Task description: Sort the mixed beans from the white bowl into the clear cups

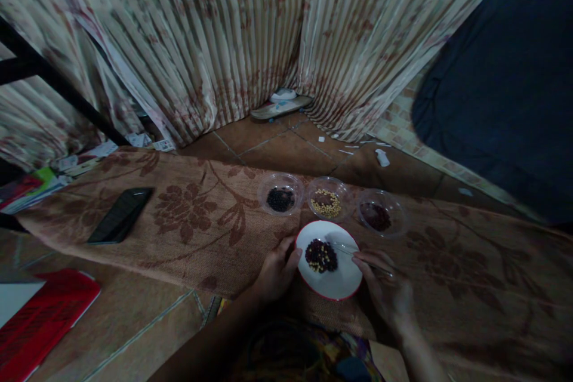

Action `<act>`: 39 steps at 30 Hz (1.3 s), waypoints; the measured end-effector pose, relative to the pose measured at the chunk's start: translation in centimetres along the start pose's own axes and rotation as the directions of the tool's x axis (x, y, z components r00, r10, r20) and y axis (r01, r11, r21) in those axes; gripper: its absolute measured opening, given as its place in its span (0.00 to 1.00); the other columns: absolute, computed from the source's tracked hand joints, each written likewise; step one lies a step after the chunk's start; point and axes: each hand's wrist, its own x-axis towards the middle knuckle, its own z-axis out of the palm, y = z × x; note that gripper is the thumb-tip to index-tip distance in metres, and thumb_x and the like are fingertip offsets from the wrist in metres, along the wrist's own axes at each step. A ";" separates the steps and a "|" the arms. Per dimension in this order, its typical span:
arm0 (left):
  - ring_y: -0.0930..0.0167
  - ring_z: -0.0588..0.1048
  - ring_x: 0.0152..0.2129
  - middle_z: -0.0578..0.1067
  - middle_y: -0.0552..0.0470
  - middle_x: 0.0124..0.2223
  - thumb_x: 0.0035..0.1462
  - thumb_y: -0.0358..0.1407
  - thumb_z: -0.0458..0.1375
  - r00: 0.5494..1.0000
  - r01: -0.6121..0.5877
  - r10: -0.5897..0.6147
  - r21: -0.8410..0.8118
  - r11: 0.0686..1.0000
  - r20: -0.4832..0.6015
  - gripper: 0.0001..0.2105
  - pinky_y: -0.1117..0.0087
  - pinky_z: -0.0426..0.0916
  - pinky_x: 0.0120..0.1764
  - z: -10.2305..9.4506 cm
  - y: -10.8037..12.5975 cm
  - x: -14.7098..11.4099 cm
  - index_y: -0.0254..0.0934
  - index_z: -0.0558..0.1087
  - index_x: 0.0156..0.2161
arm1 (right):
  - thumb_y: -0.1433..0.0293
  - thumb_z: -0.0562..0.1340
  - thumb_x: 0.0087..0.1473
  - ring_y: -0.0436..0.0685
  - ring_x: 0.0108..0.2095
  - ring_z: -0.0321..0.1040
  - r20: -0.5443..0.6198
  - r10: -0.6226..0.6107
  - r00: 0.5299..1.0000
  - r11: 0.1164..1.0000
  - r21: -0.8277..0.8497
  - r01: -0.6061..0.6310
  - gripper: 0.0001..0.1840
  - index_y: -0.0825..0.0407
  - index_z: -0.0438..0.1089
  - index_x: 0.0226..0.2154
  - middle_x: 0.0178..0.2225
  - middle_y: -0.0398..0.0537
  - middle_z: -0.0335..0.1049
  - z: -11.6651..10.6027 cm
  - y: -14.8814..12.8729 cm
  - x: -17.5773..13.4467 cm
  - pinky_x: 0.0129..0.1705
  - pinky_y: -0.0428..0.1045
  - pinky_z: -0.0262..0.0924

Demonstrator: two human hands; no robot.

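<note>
A white plate (344,277) with a red rim lies before me, holding a heap of mixed dark and yellow beans (321,255). At its left edge, my left hand (278,268) is closed on the rim, with the thumb along it. My right hand (387,289) pinches slim metal tweezers (358,255), whose tips reach over the plate beside the heap. Just behind the plate stand three clear plastic bowls: one with black beans (280,199), one with yellow beans (326,203) and one with dark red beans (376,216).
A brown flowered cloth (233,239) covers the long narrow table. On its left part lies a black phone (120,216). Papers (96,152) are at the far left end. Beyond the table are striped curtains (250,30) and a skateboard (281,108); a red item (54,310) is at lower left.
</note>
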 end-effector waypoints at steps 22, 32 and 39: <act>0.67 0.76 0.43 0.77 0.49 0.49 0.63 0.41 0.50 1.000 0.010 -0.009 -0.033 0.999 0.017 0.17 0.66 0.69 0.48 -0.2 0.4 0.1 0.38 0.68 0.54 | 0.59 0.67 0.47 0.60 0.35 0.71 -0.527 0.093 0.845 0.996 0.034 -0.088 0.14 0.54 0.76 0.29 0.32 0.52 0.75 -4.9 1.2 3.0 0.43 0.57 0.65; 0.68 0.76 0.40 0.78 0.49 0.47 0.64 0.41 0.49 1.000 0.020 -0.020 -0.010 1.000 0.004 0.16 0.68 0.69 0.46 0.0 0.4 0.0 0.38 0.68 0.53 | 0.57 0.65 0.48 0.59 0.35 0.73 -0.164 0.134 0.977 0.991 0.047 -0.128 0.13 0.50 0.77 0.29 0.34 0.50 0.75 -4.1 -2.3 0.7 0.34 0.51 0.68; 0.67 0.75 0.43 0.77 0.49 0.49 0.64 0.41 0.49 1.000 -0.010 0.010 -0.025 1.000 0.008 0.16 0.67 0.68 0.48 0.0 0.3 0.0 0.38 0.68 0.54 | 0.60 0.66 0.48 0.59 0.36 0.73 -0.058 0.131 0.990 0.990 0.054 -0.128 0.11 0.49 0.76 0.30 0.34 0.50 0.76 -4.1 -2.3 -0.3 0.36 0.51 0.69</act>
